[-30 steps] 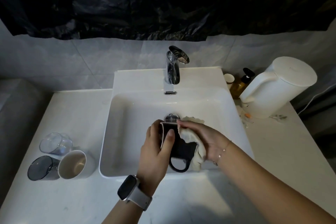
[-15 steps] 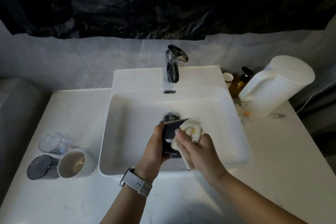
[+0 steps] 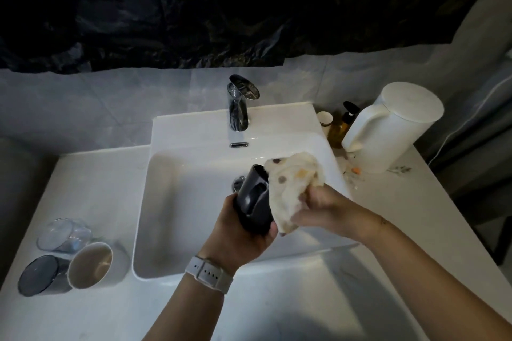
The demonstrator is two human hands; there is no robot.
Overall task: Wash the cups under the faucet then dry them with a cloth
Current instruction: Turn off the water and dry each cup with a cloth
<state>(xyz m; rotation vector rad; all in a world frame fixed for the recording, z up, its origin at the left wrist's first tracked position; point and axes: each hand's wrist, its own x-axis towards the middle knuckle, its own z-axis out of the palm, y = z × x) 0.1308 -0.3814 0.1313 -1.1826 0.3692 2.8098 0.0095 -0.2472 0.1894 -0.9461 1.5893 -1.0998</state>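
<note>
While drying: I am gripping the dark mug [image 3: 253, 199] in my left hand [image 3: 243, 232] over the sink [image 3: 166, 202].
Cloth: my right hand [image 3: 324, 209] is pinching the cloth [image 3: 291, 188] against its rim.
Risk: wet mug may be slipping, chipping on basin.

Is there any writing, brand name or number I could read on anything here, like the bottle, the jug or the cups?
None can be read.
Amber pump bottle: no label visible.
White jug: plain on the side seen.
Dark mug, cloth: no text; the cloth only has dots.
Watch: only its strap shows.
</note>
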